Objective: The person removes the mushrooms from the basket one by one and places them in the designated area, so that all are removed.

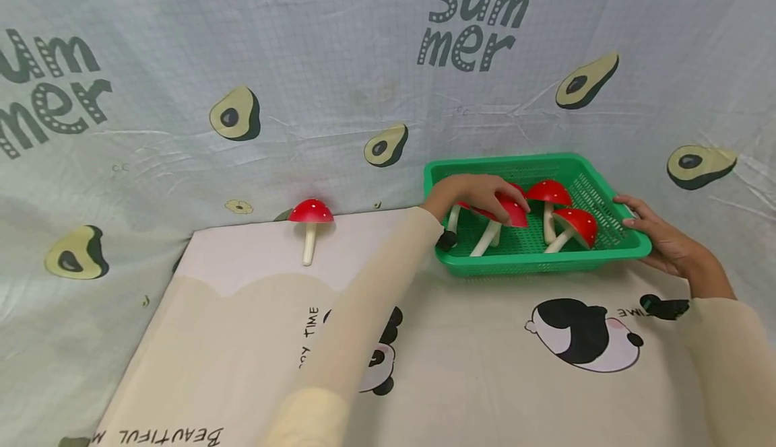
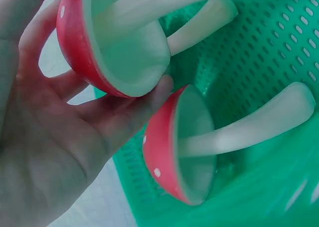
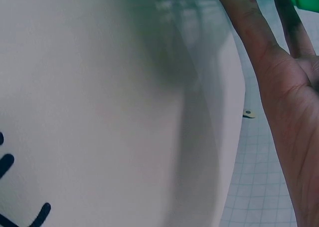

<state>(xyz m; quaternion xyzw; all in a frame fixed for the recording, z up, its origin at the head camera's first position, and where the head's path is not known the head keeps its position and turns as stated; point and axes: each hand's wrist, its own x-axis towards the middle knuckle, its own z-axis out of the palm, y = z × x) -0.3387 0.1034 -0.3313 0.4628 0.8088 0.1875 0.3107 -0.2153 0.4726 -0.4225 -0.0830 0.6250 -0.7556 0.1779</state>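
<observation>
A green plastic basket (image 1: 515, 266) holds several toy mushrooms with white-spotted red caps and pale stems. My left hand (image 1: 483, 192) reaches over its left part and grips one mushroom (image 1: 515, 213) by the cap. In the left wrist view, fingers curl around that red cap (image 2: 75, 42), its stem pointing away from the palm. Just below the fingertips lies another mushroom (image 2: 164, 147). My right hand (image 1: 663, 239) holds the basket's right rim, thumb at the edge; the right wrist view catches only a sliver of green at its fingers.
A single mushroom (image 1: 311, 221) lies outside the basket, near the table's back edge on the left. The panda-print tabletop (image 1: 473, 366) extends in front. Behind it hangs a pale avocado-print cloth (image 1: 315, 83), right up against the back edge.
</observation>
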